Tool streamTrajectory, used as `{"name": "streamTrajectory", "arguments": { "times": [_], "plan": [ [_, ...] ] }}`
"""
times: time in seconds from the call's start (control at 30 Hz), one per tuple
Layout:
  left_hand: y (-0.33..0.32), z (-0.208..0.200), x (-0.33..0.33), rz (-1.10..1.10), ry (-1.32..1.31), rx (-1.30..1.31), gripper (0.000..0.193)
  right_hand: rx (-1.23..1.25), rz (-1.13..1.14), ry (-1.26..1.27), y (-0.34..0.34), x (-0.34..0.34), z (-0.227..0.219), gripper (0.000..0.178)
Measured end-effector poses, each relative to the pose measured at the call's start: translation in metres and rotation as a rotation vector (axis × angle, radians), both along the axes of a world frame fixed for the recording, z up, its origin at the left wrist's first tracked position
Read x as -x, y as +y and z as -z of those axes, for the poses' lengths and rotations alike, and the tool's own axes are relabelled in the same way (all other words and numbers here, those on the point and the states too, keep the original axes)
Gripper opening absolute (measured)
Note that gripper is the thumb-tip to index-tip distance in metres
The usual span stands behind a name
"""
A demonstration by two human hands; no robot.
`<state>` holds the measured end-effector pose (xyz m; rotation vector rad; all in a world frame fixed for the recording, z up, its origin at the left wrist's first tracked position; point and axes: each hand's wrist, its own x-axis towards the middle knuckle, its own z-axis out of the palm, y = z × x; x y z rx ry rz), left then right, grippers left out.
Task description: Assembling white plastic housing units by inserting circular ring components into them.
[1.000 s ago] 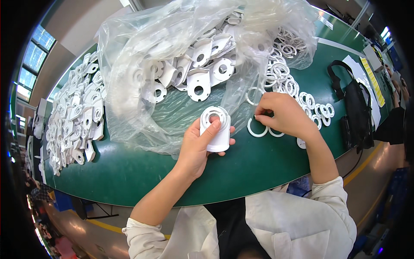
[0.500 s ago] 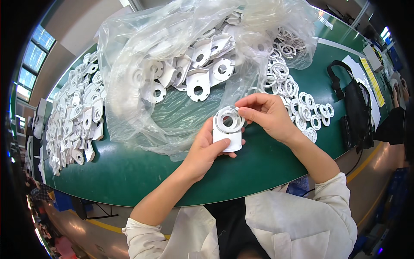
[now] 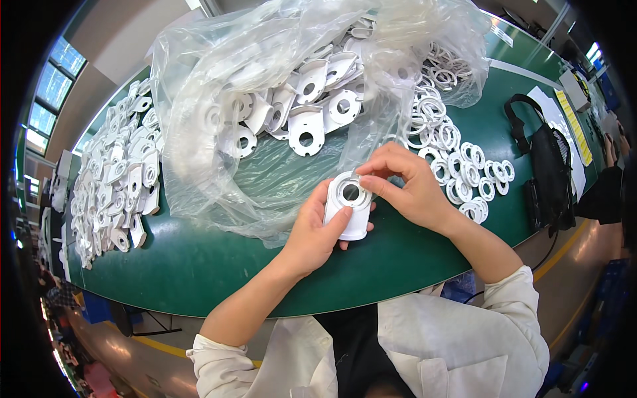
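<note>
My left hand [image 3: 310,233] is closed around a white plastic housing [image 3: 356,224] with a rounded top and a round hole, its thumb pressed on the front face. A white plastic ring [image 3: 339,193] lies around that hole, roughly level with the face. At the ring's upper right edge, my right hand [image 3: 410,189] pinches with thumb and index finger. Its fingertips cover that edge. Both hands are above the green table [image 3: 265,282], near its front edge.
A clear plastic bag [image 3: 192,179] full of similar white housings spreads across the far middle. More housings [image 3: 116,179] are heaped at the left. Loose white rings [image 3: 468,172] lie right of the bag. A black bag [image 3: 552,172] rests at the right edge.
The ring sat raised and offset on the housing; now it lies flatter around the hole. The housing has tilted slightly, and my right hand has shifted a little left.
</note>
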<state>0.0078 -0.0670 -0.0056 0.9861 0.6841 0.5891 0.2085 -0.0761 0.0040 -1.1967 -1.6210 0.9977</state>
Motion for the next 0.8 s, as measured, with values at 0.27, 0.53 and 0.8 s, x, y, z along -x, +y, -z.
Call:
{"name": "streamTrajectory", "arguments": {
  "times": [0.27,0.53,0.8],
  "plan": [
    [-0.0077,-0.0035,-0.0023,0.019,0.272,-0.421,0.032,0.055,-0.152,0.011,0.0034,-0.0059,0.0016,0.014],
    [-0.006,-0.0009,0.0007,-0.133,0.482,-0.703,0.016,-0.062,-0.19,-0.174,-0.0012,0.0007,-0.0018,0.011],
    [-0.0023,-0.0055,0.0042,-0.051,0.558,-0.748,0.021,-0.06,-0.24,-0.278,-0.0022,0.0012,0.0004,0.015]
  ]
}}
